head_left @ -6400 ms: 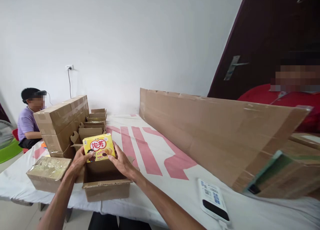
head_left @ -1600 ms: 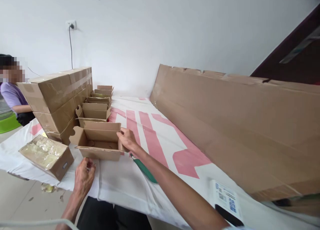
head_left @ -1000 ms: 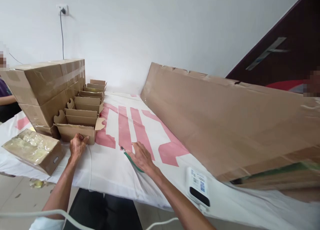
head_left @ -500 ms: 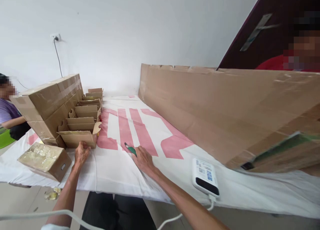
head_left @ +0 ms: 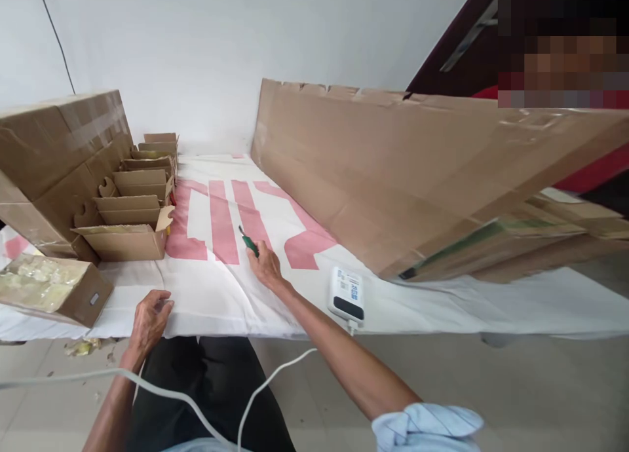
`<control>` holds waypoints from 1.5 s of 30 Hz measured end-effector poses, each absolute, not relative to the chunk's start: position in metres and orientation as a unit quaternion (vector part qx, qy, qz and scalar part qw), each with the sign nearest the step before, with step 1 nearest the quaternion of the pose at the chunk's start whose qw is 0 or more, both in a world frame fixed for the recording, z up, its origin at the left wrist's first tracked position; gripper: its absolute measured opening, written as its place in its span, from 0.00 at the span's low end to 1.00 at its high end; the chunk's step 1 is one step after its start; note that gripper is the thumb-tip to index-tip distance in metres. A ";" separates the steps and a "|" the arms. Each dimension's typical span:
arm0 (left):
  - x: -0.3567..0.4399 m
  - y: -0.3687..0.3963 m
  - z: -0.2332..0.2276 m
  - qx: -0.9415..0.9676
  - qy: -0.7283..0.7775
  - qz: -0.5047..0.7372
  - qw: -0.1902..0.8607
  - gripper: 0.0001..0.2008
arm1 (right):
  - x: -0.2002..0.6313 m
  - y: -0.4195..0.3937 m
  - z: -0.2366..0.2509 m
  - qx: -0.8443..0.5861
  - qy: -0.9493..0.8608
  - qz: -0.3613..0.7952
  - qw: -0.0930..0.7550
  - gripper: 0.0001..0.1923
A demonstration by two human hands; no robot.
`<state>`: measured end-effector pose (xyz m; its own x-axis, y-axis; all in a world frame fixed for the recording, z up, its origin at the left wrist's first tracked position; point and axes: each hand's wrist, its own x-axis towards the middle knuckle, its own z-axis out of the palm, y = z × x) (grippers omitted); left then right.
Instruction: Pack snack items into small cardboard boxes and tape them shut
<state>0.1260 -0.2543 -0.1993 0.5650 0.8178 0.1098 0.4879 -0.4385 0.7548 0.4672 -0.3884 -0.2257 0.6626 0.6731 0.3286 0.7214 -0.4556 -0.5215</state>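
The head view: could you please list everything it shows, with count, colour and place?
Utility knife: one, green handle, on the cloth under the right hand's fingertips.
Power bank: one, white with a dark panel, near the table's front edge, white cable hanging down.
Tablecloth: one, white with pink stripes, over the table.
Small open cartons: a row, exact number unclear, brown, at left running back toward the wall.
Large taped cartons: a stack, brown, far left.
Box of clear packets: one, brown, at the left front corner.
Long flat carton: one, brown, leaning along the right.
Another person: one, in red, behind that carton.
Left hand: empty, at the table edge.
Right hand: on the knife.
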 end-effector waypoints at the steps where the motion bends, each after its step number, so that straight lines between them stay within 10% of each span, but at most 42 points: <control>1: 0.125 -0.258 -0.200 0.813 0.401 0.239 0.347 0.12 | 0.461 -0.389 -0.225 -0.847 -0.425 -0.032 0.318 0.17; 12: 0.106 -0.305 -0.184 0.824 0.376 0.312 0.288 0.06 | 0.437 -0.390 -0.255 -0.823 -0.491 -0.093 0.271 0.16; 22: 0.001 -0.223 -0.085 0.733 0.478 0.482 -0.034 0.11 | 0.440 -0.387 -0.284 -0.802 -0.505 -0.186 0.259 0.10; 29: -0.068 -0.115 -0.052 0.650 0.664 0.347 0.129 0.35 | 0.438 -0.380 -0.273 -0.801 -0.504 -0.187 0.263 0.10; 45: -0.001 -0.215 -0.105 0.733 0.540 0.365 0.194 0.33 | 0.440 -0.381 -0.275 -0.793 -0.502 -0.172 0.301 0.10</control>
<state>-0.0005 -0.2152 -0.1053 0.1502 0.9335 0.3255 0.6509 -0.3412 0.6782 0.4399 -0.3815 -0.2747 0.4377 0.6920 0.5741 0.8986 -0.3155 -0.3048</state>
